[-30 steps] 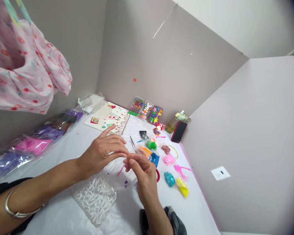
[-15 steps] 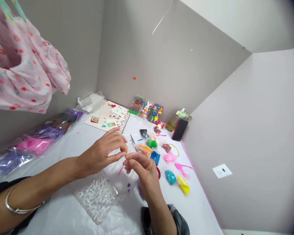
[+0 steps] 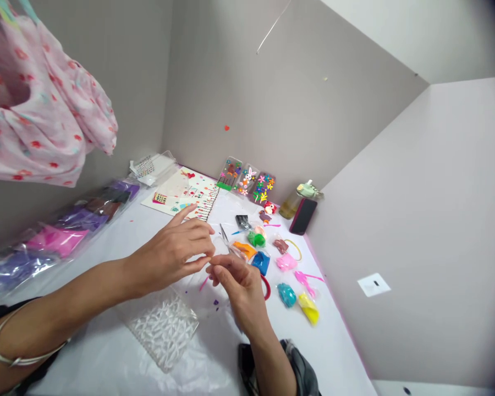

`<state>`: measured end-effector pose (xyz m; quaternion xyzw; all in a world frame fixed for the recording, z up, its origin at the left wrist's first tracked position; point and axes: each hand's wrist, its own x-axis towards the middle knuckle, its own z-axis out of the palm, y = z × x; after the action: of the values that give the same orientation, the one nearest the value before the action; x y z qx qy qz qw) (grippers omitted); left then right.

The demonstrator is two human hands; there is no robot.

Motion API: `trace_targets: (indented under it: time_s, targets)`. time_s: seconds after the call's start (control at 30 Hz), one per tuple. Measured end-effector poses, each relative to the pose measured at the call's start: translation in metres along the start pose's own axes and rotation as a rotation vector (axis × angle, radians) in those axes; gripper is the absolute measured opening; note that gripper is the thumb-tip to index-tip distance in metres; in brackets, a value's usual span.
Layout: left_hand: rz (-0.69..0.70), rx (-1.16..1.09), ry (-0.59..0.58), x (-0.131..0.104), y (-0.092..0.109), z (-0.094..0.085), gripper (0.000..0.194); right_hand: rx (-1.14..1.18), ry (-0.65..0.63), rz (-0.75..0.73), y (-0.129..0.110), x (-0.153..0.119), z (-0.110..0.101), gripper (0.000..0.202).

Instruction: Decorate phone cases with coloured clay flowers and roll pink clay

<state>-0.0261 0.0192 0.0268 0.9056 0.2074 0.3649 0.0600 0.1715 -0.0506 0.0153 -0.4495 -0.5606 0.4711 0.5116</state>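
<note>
My left hand point(image 3: 177, 250) and my right hand point(image 3: 236, 278) meet above the table, their fingertips touching. Each has thumb and fingers pinched together; whatever lies between them is too small or hidden to make out. Below my left forearm lies a clear sheet covered with white strips point(image 3: 165, 327). Small dark purple bits point(image 3: 216, 303) and a thin pink stick point(image 3: 203, 283) lie on the white table just under the hands. Scissors point(image 3: 224, 234) rest beyond my fingers, beside an orange clay packet point(image 3: 246, 250) and a blue clay packet point(image 3: 260, 263).
Clay packs, including teal point(image 3: 286, 295), yellow point(image 3: 308, 309) and pink point(image 3: 286, 262), lie right. Behind stand decorated phone cases point(image 3: 247, 180), a jar point(image 3: 289, 206) and a phone point(image 3: 303, 216). A spiral notebook point(image 3: 177, 212) and bagged clay point(image 3: 58, 240) lie left. Pink floral cloth point(image 3: 53, 110) hangs upper left.
The hands stay pinched together at nearly the same spot. My left index finger has lifted and straightened a little, and the camera view has shifted slightly.
</note>
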Motion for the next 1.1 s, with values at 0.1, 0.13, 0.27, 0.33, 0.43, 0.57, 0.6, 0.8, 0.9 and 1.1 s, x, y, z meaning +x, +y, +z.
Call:
trace_targets:
  time_s: [0.1, 0.13, 0.27, 0.33, 0.43, 0.57, 0.6, 0.8, 0.9, 1.1]
  targets:
    - [-0.065, -0.009, -0.008, 0.000, 0.001, 0.000, 0.013, -0.009, -0.026, 0.004, 0.000, 0.001, 0.001, 0.013]
    - [-0.081, -0.004, 0.014, 0.000, 0.002, 0.001, 0.012, 0.007, -0.031, 0.012, 0.001, 0.002, 0.001, 0.013]
    - [-0.118, 0.058, 0.147, 0.002, 0.008, 0.002, 0.014, 0.103, -0.055, 0.051, 0.002, 0.005, 0.000, 0.014]
    - [-0.121, 0.091, 0.200, 0.003, 0.009, 0.001, 0.014, 0.142, -0.060, 0.070, 0.003, 0.005, 0.000, 0.014]
    - [-0.145, 0.132, 0.283, 0.004, 0.006, -0.002, 0.012, 0.205, -0.063, 0.103, 0.006, 0.005, -0.002, 0.014]
    - [-0.323, -0.010, 0.404, 0.002, -0.001, -0.011, 0.009, 0.283, -0.041, 0.119, 0.008, 0.005, -0.004, 0.015]
    - [-0.354, -0.091, 0.400, 0.001, -0.002, -0.012, 0.010, 0.293, -0.033, 0.118, 0.008, 0.005, -0.005, 0.015]
    - [-0.191, -0.238, 0.247, -0.005, 0.001, -0.001, 0.011, 0.287, -0.007, 0.120, 0.006, 0.006, -0.004, 0.017]
    - [-0.181, -0.201, 0.249, -0.007, 0.002, 0.007, 0.008, 0.247, -0.009, 0.101, 0.004, 0.005, -0.002, 0.017]
    - [-0.312, -0.376, 0.277, -0.005, 0.009, 0.009, 0.012, 0.199, -0.046, 0.055, 0.002, 0.002, -0.001, 0.014]
